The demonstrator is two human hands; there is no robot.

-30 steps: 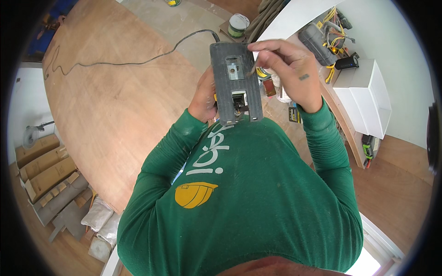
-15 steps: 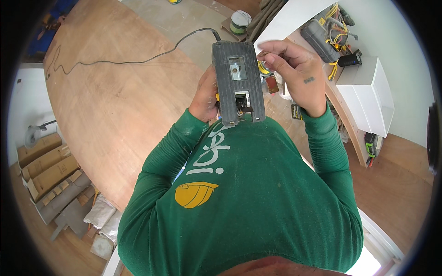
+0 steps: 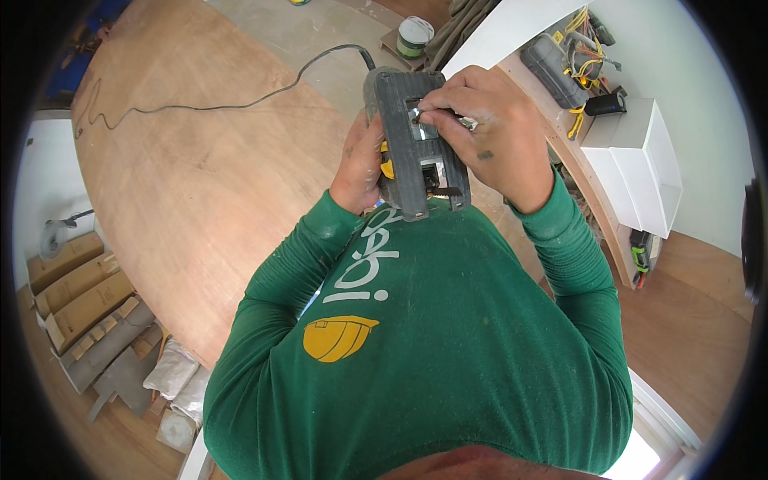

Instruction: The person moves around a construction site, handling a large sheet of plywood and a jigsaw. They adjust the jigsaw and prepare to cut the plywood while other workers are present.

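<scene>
A jigsaw [image 3: 410, 172] is held up in front of my chest, its dark ribbed base plate turned toward the view. My left hand [image 3: 360, 164] grips the jigsaw's body from the left side, fingers wrapped behind the plate. A short dark toothed blade [image 3: 446, 192] pokes out of the opening at the plate's near end. My right hand [image 3: 488, 128] pinches thumb and forefinger over the metal-lined slot [image 3: 424, 128] in the plate. Something small and dark shows at those fingertips, too hidden to name. From the jigsaw's far end a black cord [image 3: 296, 80] runs left.
A large plywood sheet [image 3: 200, 192] lies on the left under the cord. At the right, a shelf holds a dark tool case [image 3: 552, 68] and a white box [image 3: 632, 160]. A white bucket [image 3: 414, 36] stands at the back. Cardboard boxes [image 3: 84, 288] lie far left.
My right hand has moved left from beside the jigsaw onto the slot in its base plate. The jigsaw has tilted slightly, showing more of its yellow and black side.
</scene>
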